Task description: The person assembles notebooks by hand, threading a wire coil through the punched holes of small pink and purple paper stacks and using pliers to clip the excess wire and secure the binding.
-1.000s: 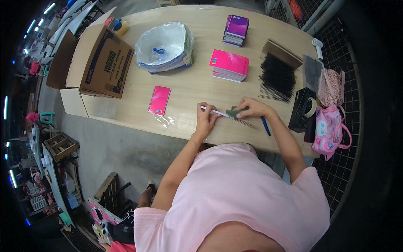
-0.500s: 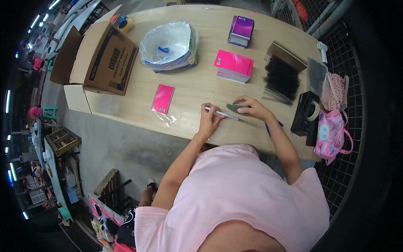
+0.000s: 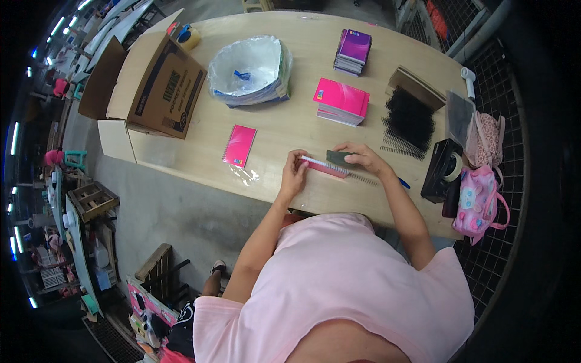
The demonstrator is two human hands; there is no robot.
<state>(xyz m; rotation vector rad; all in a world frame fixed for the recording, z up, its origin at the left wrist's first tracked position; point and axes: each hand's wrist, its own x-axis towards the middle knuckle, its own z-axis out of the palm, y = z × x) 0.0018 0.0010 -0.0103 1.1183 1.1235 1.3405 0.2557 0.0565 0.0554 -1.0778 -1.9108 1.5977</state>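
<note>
Near the table's front edge, a pink notebook (image 3: 327, 170) stands tilted with its bound edge up. My left hand (image 3: 295, 171) is closed on its left end. A dark wire coil (image 3: 362, 179) runs along the bound edge and sticks out past the right end. My right hand (image 3: 363, 158) grips a dark green flat piece (image 3: 340, 158), perhaps a pad or block, just behind the coil. A finished-looking pink spiral notebook (image 3: 240, 146) lies to the left, beside crinkled clear plastic (image 3: 244, 173).
Behind my hands are a pink notebook stack (image 3: 342, 101) and a purple stack (image 3: 352, 51). Black coils (image 3: 408, 121) lie at right, near a tape dispenser (image 3: 442, 170) and blue pen (image 3: 403, 183). A plastic-lined basin (image 3: 248, 72) and open carton (image 3: 163, 91) stand left.
The notebook has tipped so its pink cover shows below the coil. The green piece in my right hand has turned and shows more of its flat face. The view has shifted slightly.
</note>
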